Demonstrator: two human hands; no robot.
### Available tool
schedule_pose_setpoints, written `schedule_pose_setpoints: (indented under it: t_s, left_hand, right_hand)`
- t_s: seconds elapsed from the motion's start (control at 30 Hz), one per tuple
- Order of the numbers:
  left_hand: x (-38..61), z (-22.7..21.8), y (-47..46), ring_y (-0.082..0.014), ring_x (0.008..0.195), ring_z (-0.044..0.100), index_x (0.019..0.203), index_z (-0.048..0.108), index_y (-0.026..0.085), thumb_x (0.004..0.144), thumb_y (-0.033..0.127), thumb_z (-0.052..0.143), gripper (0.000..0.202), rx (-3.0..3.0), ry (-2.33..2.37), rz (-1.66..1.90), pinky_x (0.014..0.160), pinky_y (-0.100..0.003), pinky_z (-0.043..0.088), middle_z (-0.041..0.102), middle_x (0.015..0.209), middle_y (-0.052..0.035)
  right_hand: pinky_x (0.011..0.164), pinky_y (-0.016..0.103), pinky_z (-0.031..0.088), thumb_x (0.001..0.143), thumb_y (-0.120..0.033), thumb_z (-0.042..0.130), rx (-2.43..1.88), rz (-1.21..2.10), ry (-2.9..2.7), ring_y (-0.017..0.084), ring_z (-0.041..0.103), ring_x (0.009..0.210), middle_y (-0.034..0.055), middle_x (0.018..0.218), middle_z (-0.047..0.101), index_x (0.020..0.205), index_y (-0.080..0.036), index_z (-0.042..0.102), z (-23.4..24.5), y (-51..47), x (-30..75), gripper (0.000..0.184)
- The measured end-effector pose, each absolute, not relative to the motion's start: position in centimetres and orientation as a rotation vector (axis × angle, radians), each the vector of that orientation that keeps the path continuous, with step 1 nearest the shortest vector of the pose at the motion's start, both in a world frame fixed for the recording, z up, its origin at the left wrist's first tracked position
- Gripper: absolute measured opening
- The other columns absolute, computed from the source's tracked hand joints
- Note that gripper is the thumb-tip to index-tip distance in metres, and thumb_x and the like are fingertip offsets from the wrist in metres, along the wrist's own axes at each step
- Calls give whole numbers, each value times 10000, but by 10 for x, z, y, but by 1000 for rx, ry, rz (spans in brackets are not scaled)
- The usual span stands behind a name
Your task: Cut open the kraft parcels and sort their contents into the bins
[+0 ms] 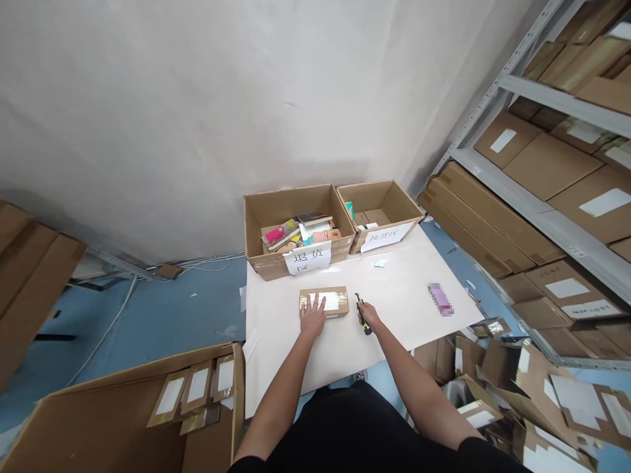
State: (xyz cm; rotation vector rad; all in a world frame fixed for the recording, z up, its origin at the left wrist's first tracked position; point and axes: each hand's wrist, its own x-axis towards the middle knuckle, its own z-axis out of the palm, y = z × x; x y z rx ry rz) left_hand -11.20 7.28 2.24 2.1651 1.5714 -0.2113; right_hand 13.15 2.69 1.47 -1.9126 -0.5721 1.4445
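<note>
A small taped cardboard box point(341, 297) with a white label on top lies on the white table point(305, 361). Spread fingers of my left hand point(312, 318) rest on the left part of its top. To the right of the box, my right hand point(369, 315) is closed around a black and yellow utility knife point(365, 323). The knife's tip points away from me and stands apart from the box.
Two open cartons with paper signs line the table's back: the left carton point(269, 268) holds several small packages, the right carton point(389, 195) a few. A pixelated pink item point(440, 299) lies right. Shelving point(532, 203) stands right; a large carton point(123, 374) left; discarded boxes point(517, 387) lower right.
</note>
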Motion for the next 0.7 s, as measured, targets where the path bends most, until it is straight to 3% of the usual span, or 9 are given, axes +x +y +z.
schedule_pose_setpoints:
  t_s: [0.23, 0.43, 0.6, 0.7]
  left_hand:
    - [-111, 24, 72, -313, 1634, 30, 1670, 141, 417, 1057, 425, 331, 641, 2186, 1589, -232, 1288, -589, 176, 141, 1766, 26]
    - [-109, 21, 72, -306, 1634, 41, 1665, 187, 411, 1054, 410, 344, 630, 2178, 1622, -239, 1289, -558, 180, 140, 1765, 26]
    - [-107, 19, 72, -306, 1633, 61, 1661, 197, 426, 1048, 413, 365, 636, 2200, 1624, -230, 1278, -566, 197, 168, 1762, 26]
    - [-107, 29, 87, -340, 1619, 137, 1646, 302, 386, 1030, 461, 410, 630, 2171, 1581, -273, 1260, -564, 237, 248, 1746, -10]
  right_hand:
    - [397, 207, 394, 1013, -604, 487, -2022, 1564, -644, 102, 422, 368, -55, 476, 486, 692, -237, 449, 15, 61, 120, 489]
    - [433, 208, 412, 997, -638, 485, -2085, 1496, -902, 117, 470, 354, -45, 444, 509, 684, -219, 512, 10, 43, 124, 524]
    - [457, 217, 408, 957, -605, 579, -2131, 1506, -1010, 126, 498, 367, -35, 447, 545, 665, -217, 524, 10, 8, 145, 489]
    - [466, 229, 433, 1000, -616, 462, -2178, 1337, -837, 142, 547, 402, -35, 482, 551, 701, -234, 502, 9, -3, 143, 486]
